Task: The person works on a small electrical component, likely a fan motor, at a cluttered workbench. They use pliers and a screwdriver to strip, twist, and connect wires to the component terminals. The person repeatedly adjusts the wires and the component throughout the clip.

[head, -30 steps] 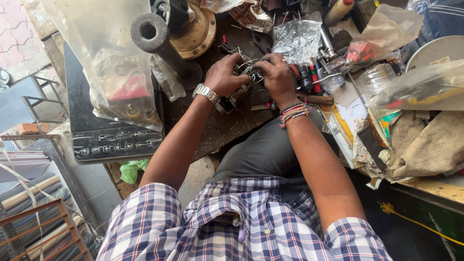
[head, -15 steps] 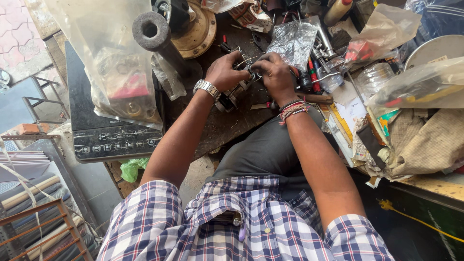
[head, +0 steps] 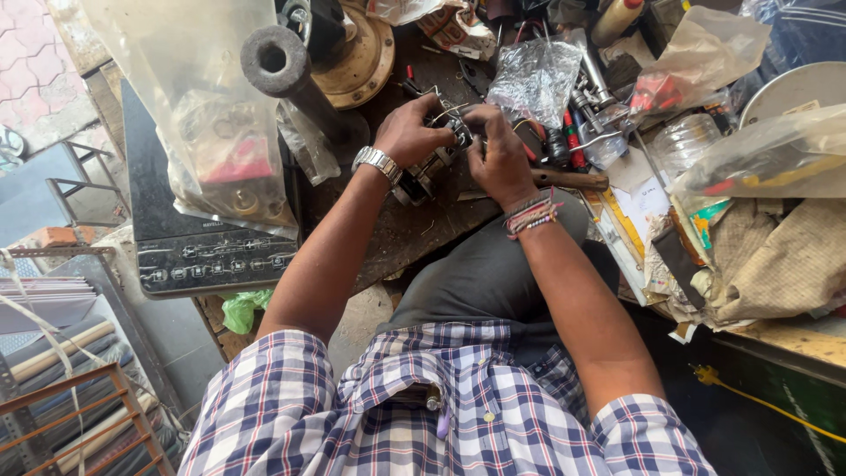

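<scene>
Both hands together: left hand (head: pixel 414 130) and right hand (head: pixel 500 154) clamped on small motor (head: pixel 430 172) over workbench (head: pixel 414 234).

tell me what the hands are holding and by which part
Both hands grip a small metal motor-like part with wires: the left hand on its left side, the right hand on its right; the exact finger contact is hidden.

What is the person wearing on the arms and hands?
Both hands are bare, without gloves. The left hand has a silver metal link wristwatch at its wrist. The right hand has several thin bracelets of coloured beads and thread at its wrist. The short sleeves of a blue, white and red checked shirt end near the elbows.
</scene>
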